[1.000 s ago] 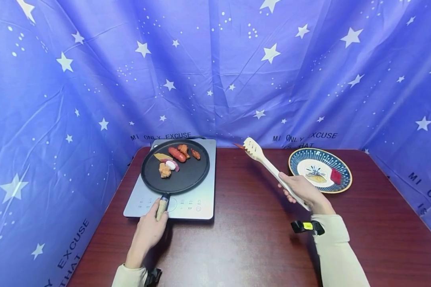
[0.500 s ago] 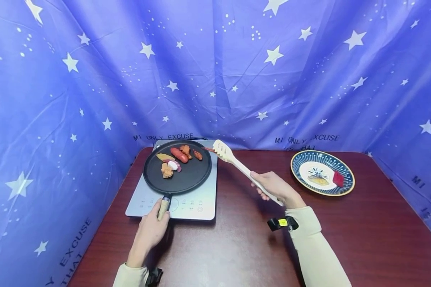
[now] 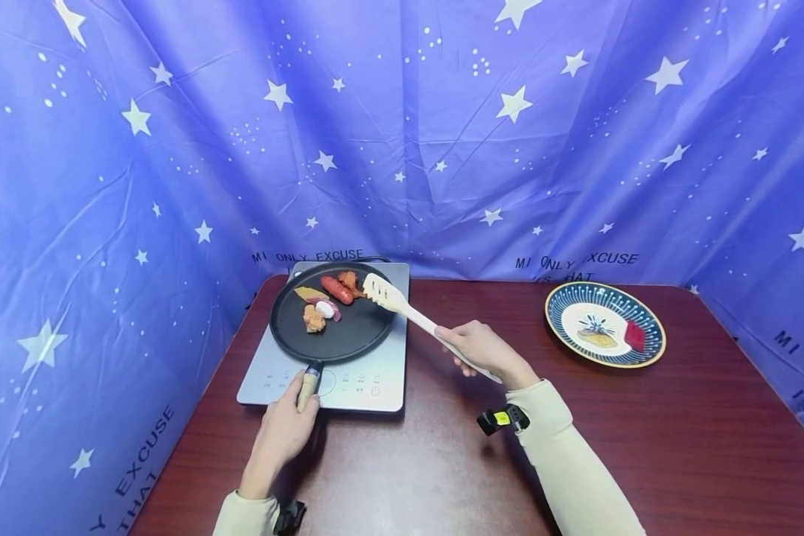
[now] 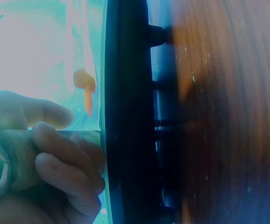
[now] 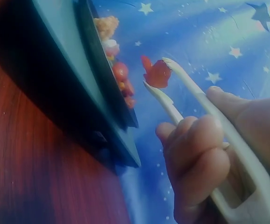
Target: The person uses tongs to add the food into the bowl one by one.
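Note:
My left hand (image 3: 286, 428) grips the tan handle (image 3: 308, 388) of a round black frying pan (image 3: 362, 335). The pan sits on a silver induction cooktop (image 3: 390, 376). With my right hand (image 3: 479, 350) I hold cream-coloured tongs (image 3: 418, 318), their slotted tips above the pan's right side. Between those tips is a glossy red food piece (image 5: 158, 74), seen in the right wrist view and mostly hidden by the tongs from the head. In the pan lie a red sausage (image 3: 336, 289), a crumbed brown piece (image 3: 313, 319), a white-and-purple piece (image 3: 325, 308) and other food pieces.
A blue-patterned oval plate (image 3: 651, 353) stands at the right, bearing a red piece (image 3: 635, 336) and a yellowish piece (image 3: 601, 339). The brown wooden table (image 3: 435, 454) meets a blue star-printed curtain (image 3: 435, 134) at the back and left.
My right hand has carried the tongs and the red food piece leftward from mid-table to over the pan's right edge. The left hand stays on the handle.

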A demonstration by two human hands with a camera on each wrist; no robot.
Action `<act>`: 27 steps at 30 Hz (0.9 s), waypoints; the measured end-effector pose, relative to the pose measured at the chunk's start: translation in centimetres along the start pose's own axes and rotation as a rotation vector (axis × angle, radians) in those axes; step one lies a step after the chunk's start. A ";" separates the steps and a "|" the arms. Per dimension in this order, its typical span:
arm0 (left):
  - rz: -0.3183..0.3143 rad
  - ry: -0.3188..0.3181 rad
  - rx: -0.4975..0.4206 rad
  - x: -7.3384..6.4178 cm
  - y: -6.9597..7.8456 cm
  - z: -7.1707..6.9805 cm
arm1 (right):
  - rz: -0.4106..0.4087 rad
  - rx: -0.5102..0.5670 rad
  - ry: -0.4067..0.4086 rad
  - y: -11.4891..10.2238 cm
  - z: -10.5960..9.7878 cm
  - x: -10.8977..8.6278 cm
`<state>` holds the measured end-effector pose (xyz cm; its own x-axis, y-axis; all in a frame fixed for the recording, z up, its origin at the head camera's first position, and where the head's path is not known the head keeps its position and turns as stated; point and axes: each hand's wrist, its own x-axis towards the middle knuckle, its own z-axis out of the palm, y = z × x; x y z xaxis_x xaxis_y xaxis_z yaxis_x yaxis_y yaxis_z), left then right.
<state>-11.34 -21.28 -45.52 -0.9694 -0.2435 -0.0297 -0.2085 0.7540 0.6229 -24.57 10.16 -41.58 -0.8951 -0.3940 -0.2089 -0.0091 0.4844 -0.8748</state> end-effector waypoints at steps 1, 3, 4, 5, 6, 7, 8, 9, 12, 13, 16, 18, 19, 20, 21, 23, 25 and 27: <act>-0.002 -0.002 0.000 0.0 0.0 0.0 | -0.008 -0.014 0.003 -0.1 0.2 0.1; -0.003 -0.003 -0.001 0.0 0.0 0.0 | -0.024 -0.053 0.010 -0.4 0.7 0.3; -0.003 -0.002 0.001 0.0 0.0 0.0 | -0.034 -0.080 0.016 -0.5 0.9 0.4; -0.004 -0.002 0.001 0.0 0.0 0.0 | -0.039 -0.108 0.023 -0.5 1.1 0.5; -0.003 -0.001 0.002 0.0 0.0 0.0 | -0.045 -0.146 0.033 -0.7 1.3 0.6; -0.002 0.000 0.002 0.0 0.0 0.0 | -0.057 -0.195 0.044 -0.7 1.5 0.7; -0.002 0.002 0.002 0.0 0.0 0.1 | -0.064 -0.256 0.055 -0.8 1.7 0.8; -0.001 0.004 0.003 0.0 0.0 0.1 | -0.070 -0.317 0.068 -0.9 1.9 0.9; -0.003 0.001 0.002 0.0 0.0 0.1 | -0.087 -0.498 0.109 -1.1 2.5 1.0; -0.004 0.001 0.002 0.0 0.0 0.1 | -0.089 -0.545 0.121 -1.1 2.6 1.0; -0.005 -0.001 0.002 0.0 0.0 0.1 | -0.089 -0.627 0.151 -1.2 3.0 0.9; -0.005 0.000 0.003 0.0 0.0 0.1 | -0.101 -0.652 0.168 -1.3 3.1 0.8; -0.005 -0.001 0.004 0.0 0.0 0.1 | -0.111 -0.660 0.178 -1.4 3.2 0.8; -0.005 0.000 0.004 0.0 0.0 0.1 | -0.126 -0.670 0.189 -1.4 3.2 0.8; -0.005 0.000 0.004 0.1 0.0 0.1 | -0.141 -0.683 0.201 -1.5 3.2 0.8; -0.006 0.000 0.002 0.1 0.0 0.1 | -0.173 -0.711 0.224 -1.6 3.3 0.8; -0.009 -0.002 -0.002 0.1 0.0 0.1 | -0.197 -0.741 0.248 -1.6 3.5 0.8; -0.013 -0.005 -0.005 0.0 0.0 0.0 | -0.216 -0.779 0.273 -1.7 3.6 0.7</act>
<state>-11.40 -21.24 -45.54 -0.9673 -0.2499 -0.0421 -0.2205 0.7478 0.6263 -23.61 6.23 -41.80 -0.9135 -0.3859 0.1286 -0.4066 0.8587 -0.3119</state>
